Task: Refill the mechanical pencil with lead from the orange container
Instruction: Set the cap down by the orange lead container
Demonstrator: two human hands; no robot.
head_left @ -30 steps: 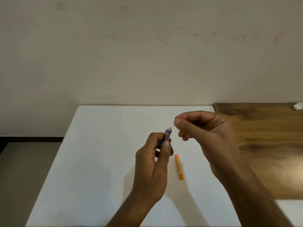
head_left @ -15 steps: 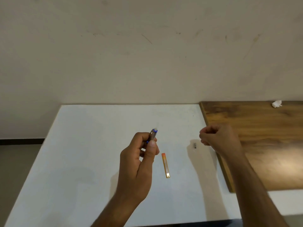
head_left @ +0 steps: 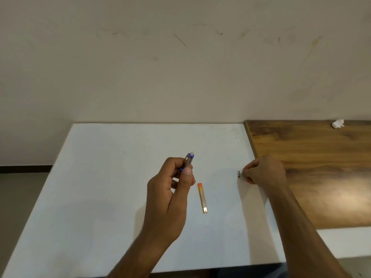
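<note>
My left hand [head_left: 170, 197] is shut around the mechanical pencil [head_left: 189, 159] and holds it upright over the white table [head_left: 110, 187]. The pencil's grey barrel, blue ring and white eraser tip stick out above my fingers. The slim orange lead container [head_left: 202, 197] lies flat on the table just right of that hand. A small grey pencil cap [head_left: 238, 174] rests on the table further right. My right hand [head_left: 265, 170] sits curled beside it, with its fingertips at the cap's right side.
A brown wooden tabletop [head_left: 321, 167] adjoins the white table on the right and carries a small crumpled white scrap [head_left: 338, 123] at its far edge. A plain beige wall stands behind both. The floor drops away to the left of the white table.
My right hand has moved from the pencil's top down and right to the table, where the grey cap now lies. My left hand still holds the pencil.
</note>
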